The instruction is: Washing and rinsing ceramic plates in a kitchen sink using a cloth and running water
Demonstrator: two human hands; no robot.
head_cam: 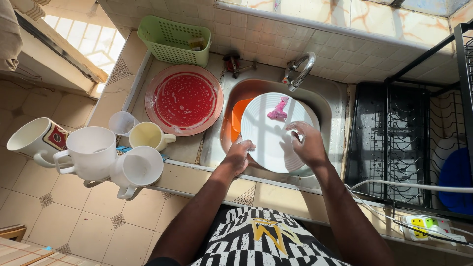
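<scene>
Bright daylight pours from the window [81,37] upper left; sharp focus, soft shadows, wide-angle bending at edges.

Both bare arms are extended forward, elbows slightly bent.
The left hand [239,155] is curled closed in a grip, knuckles up; the right hand [308,144] is laid flat, fingers [294,127] spread leftward.

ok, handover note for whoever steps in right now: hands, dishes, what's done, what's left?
Left hand grips the white plate by its near rim, over the sink.
Right hand lies flat on the plate's face; a pink scrap sits on it near the far rim.
Orange dish is in the sink under the plate.
Done: nothing visibly clean.
Left: soapy red plate and the mugs on the counter.
</scene>
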